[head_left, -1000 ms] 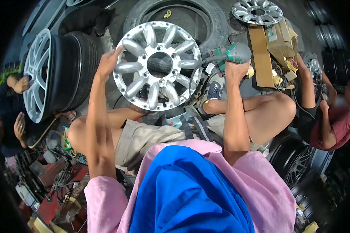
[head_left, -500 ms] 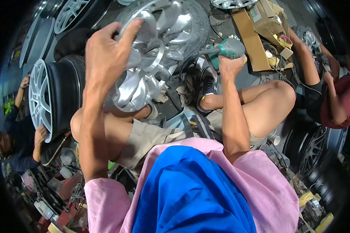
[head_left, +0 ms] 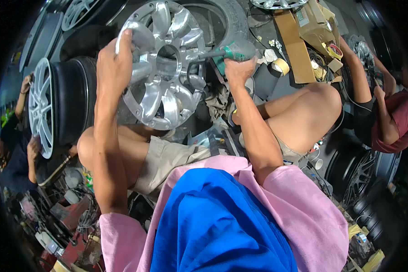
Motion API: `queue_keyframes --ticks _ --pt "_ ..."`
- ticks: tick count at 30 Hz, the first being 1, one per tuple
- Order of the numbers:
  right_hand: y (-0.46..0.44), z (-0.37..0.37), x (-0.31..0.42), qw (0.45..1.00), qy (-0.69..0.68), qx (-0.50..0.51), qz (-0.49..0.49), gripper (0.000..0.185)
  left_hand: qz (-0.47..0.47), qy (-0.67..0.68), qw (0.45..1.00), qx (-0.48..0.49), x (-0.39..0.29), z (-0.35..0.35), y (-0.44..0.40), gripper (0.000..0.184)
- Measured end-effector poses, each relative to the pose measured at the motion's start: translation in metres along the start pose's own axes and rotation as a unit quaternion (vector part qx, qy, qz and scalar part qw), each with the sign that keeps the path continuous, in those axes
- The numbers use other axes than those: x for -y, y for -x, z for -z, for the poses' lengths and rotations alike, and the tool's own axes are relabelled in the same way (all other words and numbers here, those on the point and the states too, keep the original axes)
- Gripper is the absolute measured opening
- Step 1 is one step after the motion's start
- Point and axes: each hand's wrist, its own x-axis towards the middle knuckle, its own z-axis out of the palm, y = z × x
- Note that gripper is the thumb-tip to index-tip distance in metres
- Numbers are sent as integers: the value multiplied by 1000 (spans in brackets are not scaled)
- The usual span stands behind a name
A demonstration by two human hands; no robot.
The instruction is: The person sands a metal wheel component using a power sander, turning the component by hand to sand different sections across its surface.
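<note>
A shiny silver wheel centre [head_left: 152, 100] with broad spokes and a round middle hole stands tilted before my knees. My left hand [head_left: 113, 63] is closed on its upper left rim, thumb on the near face. In my right hand [head_left: 239, 71] is a green and grey die grinder [head_left: 237, 51], the fingers wrapped round its body. Its long narrow nose points left and reaches the right side of the wheel's middle hole. Whether the tip touches the metal I cannot tell.
A tyre [head_left: 235, 20] lies behind the wheel centre. At right are a cardboard box [head_left: 294, 50], a tape roll [head_left: 282, 67] and a co-worker in a dark red shirt [head_left: 394, 122]. Another person at left holds a white-faced wheel [head_left: 41, 109]. Tools clutter the lower left floor.
The wheel centre has turned to face me more squarely and shows its middle hole. My right hand has brought the die grinder left to it. My left hand has shifted slightly left, still gripping the rim.
</note>
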Motion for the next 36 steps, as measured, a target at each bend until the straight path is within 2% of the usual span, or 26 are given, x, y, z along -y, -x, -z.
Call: queue_keyframes --ticks 2,7,9,12,16,20,23,25,26,30,32,36 --pt "4 -9 8 999 -11 -8 -36 79 18 0 1000 -3 9 1 -2 61" --pt "6 -22 22 999 34 -11 -38 83 60 21 998 -6 20 2 -5 62" --pt "6 -25 21 998 49 -30 35 80 69 27 997 -11 19 2 -6 63" --pt "7 -26 20 998 -4 0 63 75 78 39 996 -11 26 -1 -15 64" --pt "9 -31 26 997 -8 -5 75 71 83 54 995 2 32 -3 -28 65" --pt "1 -31 25 997 27 -7 71 72 89 59 994 12 35 -4 -35 64" --pt "2 -33 34 1000 10 -9 18 70 81 64 994 24 32 -3 -35 64" --pt "5 -34 39 999 1 50 1 67 88 64 994 18 30 -5 -34 64" --pt "5 -36 42 996 0 58 70 67 91 63 994 9 30 -5 -34 64" --pt "4 -43 39 993 0 34 114 68 102 68 992 10 36 -5 -36 59" --pt "-3 -42 32 998 16 24 64 70 100 74 992 9 39 -4 -36 60" --pt "1 -40 30 1000 -4 6 29 65 109 61 992 10 34 -3 -33 60"
